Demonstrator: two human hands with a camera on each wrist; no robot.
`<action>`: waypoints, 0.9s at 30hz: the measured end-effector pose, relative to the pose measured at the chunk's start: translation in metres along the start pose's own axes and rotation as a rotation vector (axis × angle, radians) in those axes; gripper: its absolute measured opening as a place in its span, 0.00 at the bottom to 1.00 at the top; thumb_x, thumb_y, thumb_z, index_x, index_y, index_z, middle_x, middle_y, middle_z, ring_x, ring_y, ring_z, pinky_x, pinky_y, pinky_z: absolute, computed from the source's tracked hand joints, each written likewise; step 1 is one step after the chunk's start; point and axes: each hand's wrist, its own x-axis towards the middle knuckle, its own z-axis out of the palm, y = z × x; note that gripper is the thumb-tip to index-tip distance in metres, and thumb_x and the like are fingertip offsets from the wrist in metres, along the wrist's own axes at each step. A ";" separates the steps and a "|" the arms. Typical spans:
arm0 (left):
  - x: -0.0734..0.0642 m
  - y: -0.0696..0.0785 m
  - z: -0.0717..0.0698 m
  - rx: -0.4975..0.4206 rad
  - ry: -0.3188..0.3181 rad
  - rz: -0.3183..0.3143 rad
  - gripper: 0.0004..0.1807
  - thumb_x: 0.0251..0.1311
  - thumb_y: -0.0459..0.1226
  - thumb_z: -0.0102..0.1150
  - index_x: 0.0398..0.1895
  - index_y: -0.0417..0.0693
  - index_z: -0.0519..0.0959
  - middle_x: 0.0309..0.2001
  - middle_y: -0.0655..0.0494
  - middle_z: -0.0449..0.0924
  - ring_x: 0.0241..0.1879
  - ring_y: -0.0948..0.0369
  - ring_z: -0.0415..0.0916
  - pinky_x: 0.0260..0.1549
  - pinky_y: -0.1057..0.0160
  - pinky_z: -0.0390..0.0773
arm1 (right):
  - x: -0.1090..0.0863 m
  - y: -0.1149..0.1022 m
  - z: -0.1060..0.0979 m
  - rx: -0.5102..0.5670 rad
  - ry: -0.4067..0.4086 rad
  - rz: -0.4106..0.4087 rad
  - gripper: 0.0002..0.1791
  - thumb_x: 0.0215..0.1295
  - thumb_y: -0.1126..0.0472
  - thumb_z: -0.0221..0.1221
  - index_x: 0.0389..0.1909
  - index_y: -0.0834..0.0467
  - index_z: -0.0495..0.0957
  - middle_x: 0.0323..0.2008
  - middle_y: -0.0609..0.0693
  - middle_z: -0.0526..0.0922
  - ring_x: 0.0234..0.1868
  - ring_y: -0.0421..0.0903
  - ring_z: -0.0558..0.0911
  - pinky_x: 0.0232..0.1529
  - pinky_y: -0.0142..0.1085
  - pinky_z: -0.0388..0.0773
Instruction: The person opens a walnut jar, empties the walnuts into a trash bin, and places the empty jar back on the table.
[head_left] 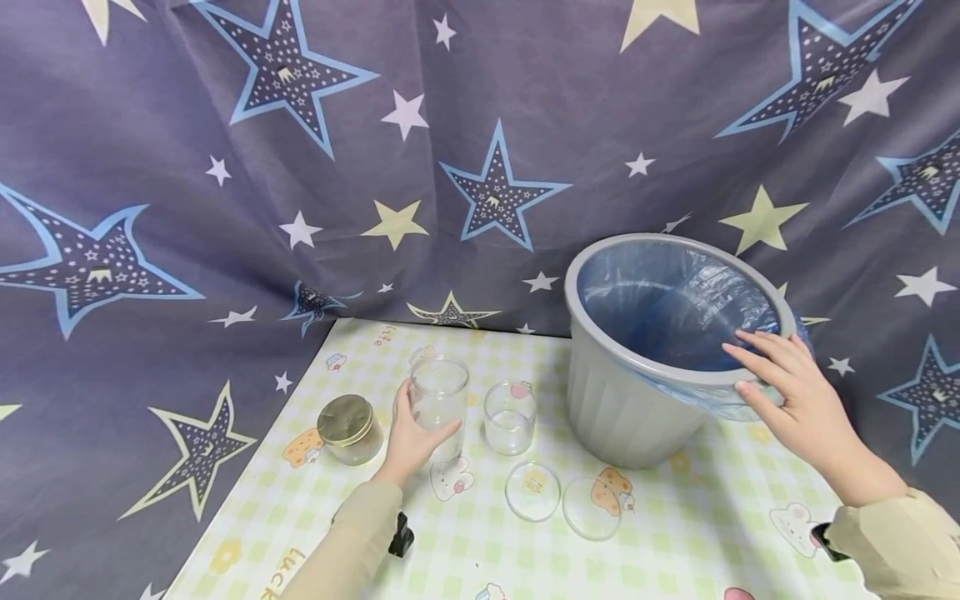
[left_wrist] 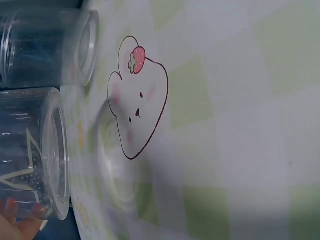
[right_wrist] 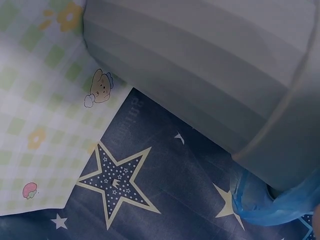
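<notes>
My left hand (head_left: 414, 437) grips a tall clear jar (head_left: 441, 392), thumb on one side and fingers on the other. In the left wrist view, fingertips (left_wrist: 22, 212) press the wall of that jar (left_wrist: 30, 150), whose base stands just above the cloth. To its right stands a shorter clear jar (head_left: 510, 421); to its left is a jar with a gold lid (head_left: 349, 425). My right hand (head_left: 798, 400) rests at the near right rim of a grey bin (head_left: 637, 417), fingers extended over the blue bag (head_left: 652, 308) that lines it.
Two clear round lids (head_left: 532, 492) lie flat in front of the jars, side by side. A green checked cloth (head_left: 450, 558) covers the table. Behind it hangs a dark curtain with stars (head_left: 495, 75). The bin takes up the back right of the table.
</notes>
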 end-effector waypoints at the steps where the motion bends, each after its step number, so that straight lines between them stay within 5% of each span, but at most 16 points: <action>1: 0.001 0.000 0.000 0.012 0.007 0.009 0.62 0.42 0.46 0.74 0.74 0.46 0.41 0.71 0.39 0.47 0.70 0.43 0.50 0.68 0.46 0.58 | 0.000 0.000 0.000 0.001 -0.002 0.000 0.23 0.68 0.48 0.54 0.61 0.50 0.74 0.65 0.38 0.67 0.69 0.34 0.57 0.74 0.50 0.44; 9: 0.017 -0.002 0.004 0.112 0.064 0.005 0.61 0.42 0.51 0.74 0.74 0.48 0.45 0.67 0.41 0.58 0.67 0.45 0.56 0.66 0.43 0.58 | 0.000 -0.001 0.000 -0.020 -0.013 0.011 0.22 0.68 0.49 0.54 0.61 0.49 0.73 0.66 0.38 0.66 0.70 0.37 0.58 0.75 0.48 0.43; 27: 0.039 -0.007 0.015 0.011 0.089 0.072 0.60 0.37 0.42 0.78 0.72 0.43 0.49 0.67 0.39 0.60 0.65 0.43 0.62 0.67 0.48 0.61 | -0.001 0.000 0.001 -0.012 -0.006 0.013 0.22 0.68 0.49 0.54 0.60 0.51 0.74 0.65 0.40 0.67 0.70 0.38 0.59 0.74 0.49 0.44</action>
